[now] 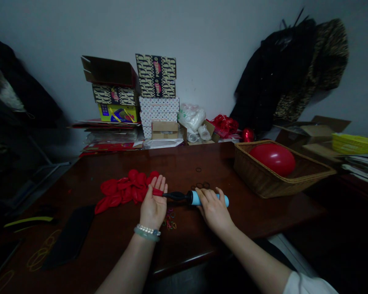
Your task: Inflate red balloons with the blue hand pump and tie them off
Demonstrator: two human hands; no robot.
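We sit before a long polished wooden desk (184, 163). Left of centre lies a heap of limp rubber balloons (122, 190), just behind our left hand (153, 204). Our right hand (213, 210) lies on a cylindrical plastic hand pump (194, 198). Further right, a woven wicker basket (282, 181) holds an inflated oval balloon (272, 159). Stacked cardboard boxes (156, 98) stand behind, against the wall (217, 49).

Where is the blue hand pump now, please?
In the head view, the blue hand pump lies on the dark wooden table, under the right hand, its black nozzle touching the red balloon in the left hand.
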